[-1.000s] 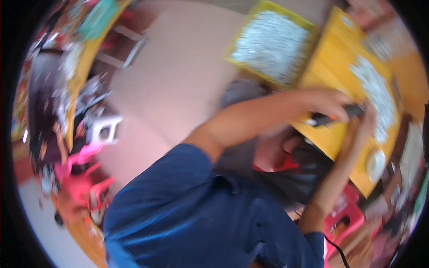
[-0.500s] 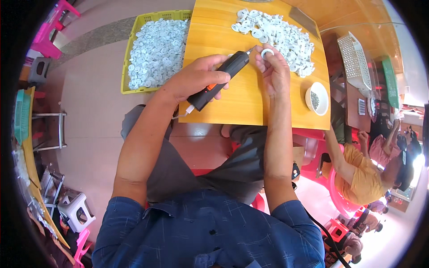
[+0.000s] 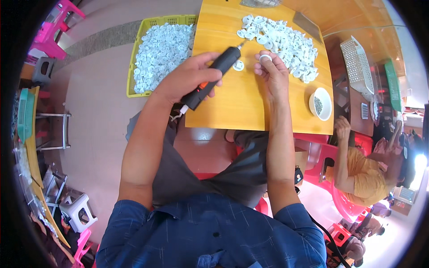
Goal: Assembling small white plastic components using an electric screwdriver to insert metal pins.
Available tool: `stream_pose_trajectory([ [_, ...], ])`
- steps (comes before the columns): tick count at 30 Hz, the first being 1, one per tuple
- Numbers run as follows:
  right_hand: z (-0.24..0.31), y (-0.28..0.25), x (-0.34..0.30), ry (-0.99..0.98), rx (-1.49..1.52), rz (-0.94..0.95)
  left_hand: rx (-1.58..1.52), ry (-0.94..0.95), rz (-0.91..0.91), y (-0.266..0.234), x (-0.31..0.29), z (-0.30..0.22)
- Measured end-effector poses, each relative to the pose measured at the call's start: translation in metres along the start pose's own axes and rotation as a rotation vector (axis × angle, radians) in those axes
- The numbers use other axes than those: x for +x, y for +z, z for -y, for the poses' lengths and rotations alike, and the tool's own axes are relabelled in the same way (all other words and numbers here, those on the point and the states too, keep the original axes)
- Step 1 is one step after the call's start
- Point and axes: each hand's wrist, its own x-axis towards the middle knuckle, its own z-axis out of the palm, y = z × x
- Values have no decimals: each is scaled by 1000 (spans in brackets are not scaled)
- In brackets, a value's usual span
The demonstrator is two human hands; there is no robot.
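Head view shows my left hand point(image 3: 190, 80) wrapped tight around a black electric screwdriver point(image 3: 213, 77), its tip near a small white piece point(image 3: 238, 66) on the yellow table point(image 3: 237, 107). My right hand point(image 3: 273, 73) pinches a white ring point(image 3: 265, 57) in its fingertips. Just beyond lies a pile of white pieces point(image 3: 281, 42). A white bowl point(image 3: 320, 103) sits to the right.

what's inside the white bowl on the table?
The white bowl holds a small heap of dark, tiny pieces at its middle; too small to identify. The bowl's bottom beneath them is covered.
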Motion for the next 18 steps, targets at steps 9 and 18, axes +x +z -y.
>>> stream_pose_trajectory([
  [9, 0, 2, -1, 24, 68, 29, 82, -58, 117, 17, 11, 15],
  [18, 3, 4, -3, 2, 30, 26, 81, -41, 111, 22, 12, 14],
])
